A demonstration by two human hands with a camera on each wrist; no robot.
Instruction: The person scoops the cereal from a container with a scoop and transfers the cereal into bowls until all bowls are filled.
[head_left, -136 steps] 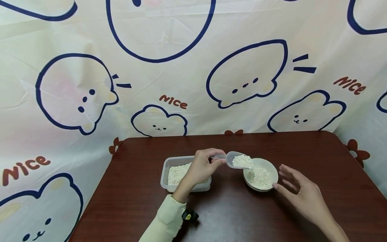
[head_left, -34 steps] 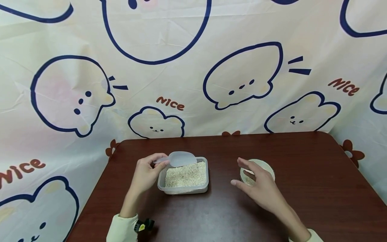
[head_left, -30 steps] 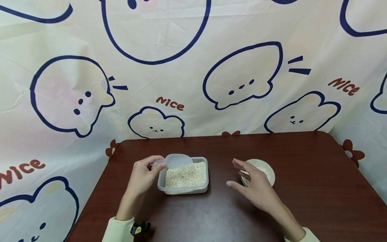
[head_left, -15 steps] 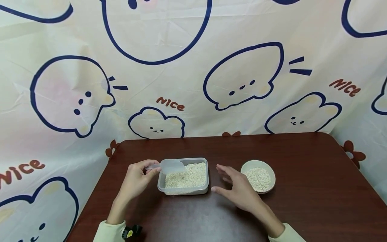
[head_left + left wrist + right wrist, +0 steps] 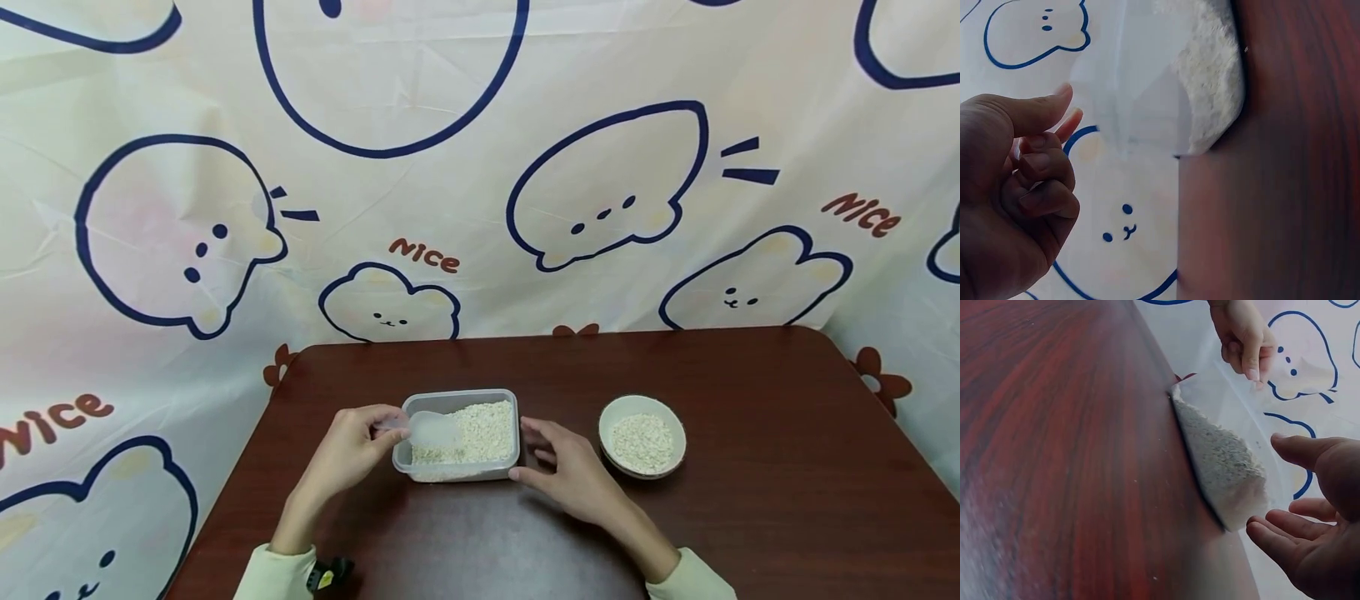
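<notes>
At edges of tub | left hand pinching scoop | right hand spread | bowl apart

Glossy reddish-brown table; on it, translucent container, pale bowl to right.

Free tabletop lies behind the container; right-hand fingers block its right end.

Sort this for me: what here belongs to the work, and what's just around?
Seemingly part of the job:
left hand, pinching the scoop
right hand, beside the tub
flakes, in tub and bowl

Just around:
table
printed cloth
black device by the left cuff
</notes>
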